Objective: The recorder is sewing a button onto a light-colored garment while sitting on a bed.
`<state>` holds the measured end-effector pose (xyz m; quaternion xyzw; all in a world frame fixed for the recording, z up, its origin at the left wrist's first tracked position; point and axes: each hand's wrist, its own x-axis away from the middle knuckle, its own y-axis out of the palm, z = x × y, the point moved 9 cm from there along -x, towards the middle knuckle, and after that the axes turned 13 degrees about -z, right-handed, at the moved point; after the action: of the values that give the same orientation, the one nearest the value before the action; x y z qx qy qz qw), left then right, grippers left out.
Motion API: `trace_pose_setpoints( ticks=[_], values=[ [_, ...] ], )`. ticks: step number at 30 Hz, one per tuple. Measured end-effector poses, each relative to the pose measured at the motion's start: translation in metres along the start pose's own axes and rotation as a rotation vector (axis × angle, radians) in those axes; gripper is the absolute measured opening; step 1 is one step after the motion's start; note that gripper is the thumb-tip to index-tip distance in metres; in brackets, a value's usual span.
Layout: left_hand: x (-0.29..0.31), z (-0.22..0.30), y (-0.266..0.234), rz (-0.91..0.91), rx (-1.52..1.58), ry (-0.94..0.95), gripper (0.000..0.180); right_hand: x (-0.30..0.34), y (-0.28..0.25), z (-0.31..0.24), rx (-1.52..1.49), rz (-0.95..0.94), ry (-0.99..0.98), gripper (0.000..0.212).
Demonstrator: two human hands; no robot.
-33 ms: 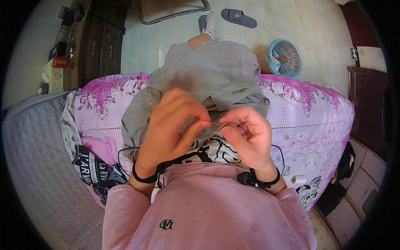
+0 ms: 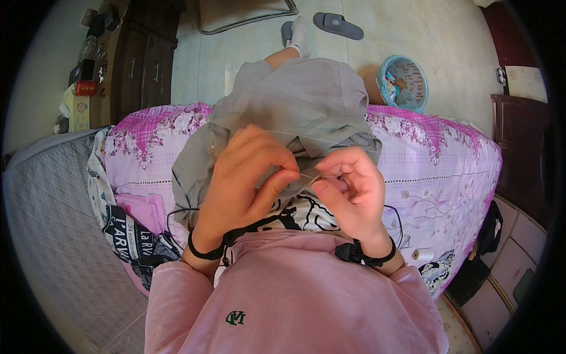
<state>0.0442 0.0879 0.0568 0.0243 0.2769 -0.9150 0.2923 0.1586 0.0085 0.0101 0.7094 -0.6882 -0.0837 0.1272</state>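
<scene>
Over my lap, my left hand pinches the end of a thin pale thread between thumb and forefinger. Whether a needle is also in that pinch is too small to tell. The thread crosses the short gap to my right hand, whose curled fingers hold it; the thumb and forefinger tips are slightly parted around it. Another stretch of thread arcs above both hands, across the grey cloth on my lap. Black-and-white printed fabric lies just below the hands.
I sit on a bed with a purple floral sheet. A white thread spool lies near my right elbow. Printed cloths are on the left. Beyond the bed stand a lined waste basket, slippers and a dark cabinet.
My right thumb and forefinger tips have parted slightly, and the thread between them shows a little more. My left hand has stayed in place.
</scene>
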Motion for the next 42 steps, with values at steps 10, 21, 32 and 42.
trace_pose_setpoints(
  ticks=[10,21,32,42],
  values=[
    [0.005,-0.012,0.008,0.044,0.173,-0.06,0.011,-0.002,-0.001,-0.011,0.161,0.02,-0.185,0.024],
    [0.019,-0.036,0.018,0.156,0.563,-0.145,0.018,-0.006,-0.001,-0.014,0.209,0.031,-0.232,0.025],
    [0.004,-0.016,0.014,0.113,0.233,0.02,0.027,-0.002,-0.007,-0.002,0.063,0.087,-0.228,0.011],
    [0.006,-0.016,0.013,0.187,0.257,0.041,0.027,-0.003,-0.006,-0.004,0.142,0.078,-0.197,0.011]
  ],
)
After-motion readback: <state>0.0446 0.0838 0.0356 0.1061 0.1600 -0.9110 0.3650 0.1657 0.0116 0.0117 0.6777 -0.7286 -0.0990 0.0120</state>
